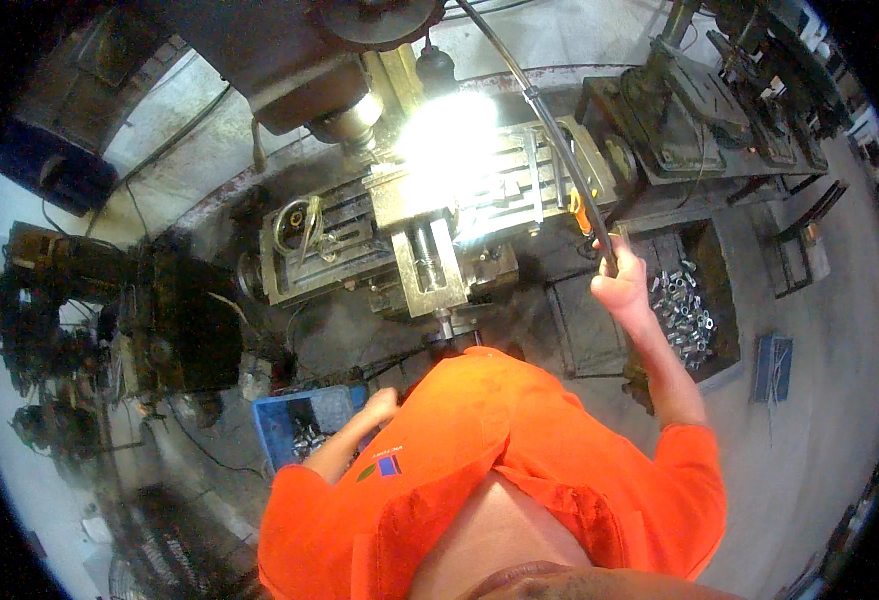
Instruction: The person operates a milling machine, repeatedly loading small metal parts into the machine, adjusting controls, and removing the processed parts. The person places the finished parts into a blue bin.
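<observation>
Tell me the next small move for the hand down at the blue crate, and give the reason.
Probably close the left hand on one metal part in the blue crate and lift it toward the milling machine table. That hand sits at the crate's edge with nothing visibly in its grip, while the right hand is shut on the long black lever.

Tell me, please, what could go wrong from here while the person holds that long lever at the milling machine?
The right hand grips the long dark lever while the left hand reaches down toward the blue crate, so attention may be split. Glare from the work lamp washes out the machine table, hiding the workpiece. The open bin of metal parts sits close beside the right forearm and could be knocked.
</observation>
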{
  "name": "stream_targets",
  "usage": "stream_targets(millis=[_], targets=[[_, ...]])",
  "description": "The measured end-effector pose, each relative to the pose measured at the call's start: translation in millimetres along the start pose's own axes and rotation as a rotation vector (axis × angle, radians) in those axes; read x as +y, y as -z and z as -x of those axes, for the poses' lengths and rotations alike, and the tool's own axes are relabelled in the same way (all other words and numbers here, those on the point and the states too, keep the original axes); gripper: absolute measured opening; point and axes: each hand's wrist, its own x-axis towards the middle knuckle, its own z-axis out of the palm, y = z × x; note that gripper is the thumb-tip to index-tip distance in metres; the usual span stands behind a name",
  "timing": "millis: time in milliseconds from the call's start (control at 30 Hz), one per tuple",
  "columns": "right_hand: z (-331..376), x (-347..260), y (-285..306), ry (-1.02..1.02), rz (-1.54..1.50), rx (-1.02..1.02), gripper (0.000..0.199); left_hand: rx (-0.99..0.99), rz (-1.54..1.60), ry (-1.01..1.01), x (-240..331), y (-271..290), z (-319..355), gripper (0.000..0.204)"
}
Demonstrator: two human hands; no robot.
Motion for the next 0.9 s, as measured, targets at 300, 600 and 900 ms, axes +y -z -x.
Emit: stream_targets(millis=[300,600,900], targets=[[-35,44,-43,0.172,0.023,0.137,0.030,0.061,0.470,-0.118,41,128,-15,0.029],[16,-16,10,0.102,0.135,0.105,0.052,0.314,0.797,-0.346,92,263,-58,0.024],[108,-145,159,0.936,-0.696,0.770,0.068,0.549,0.941,-0.392,120,341,-139,0.024]])
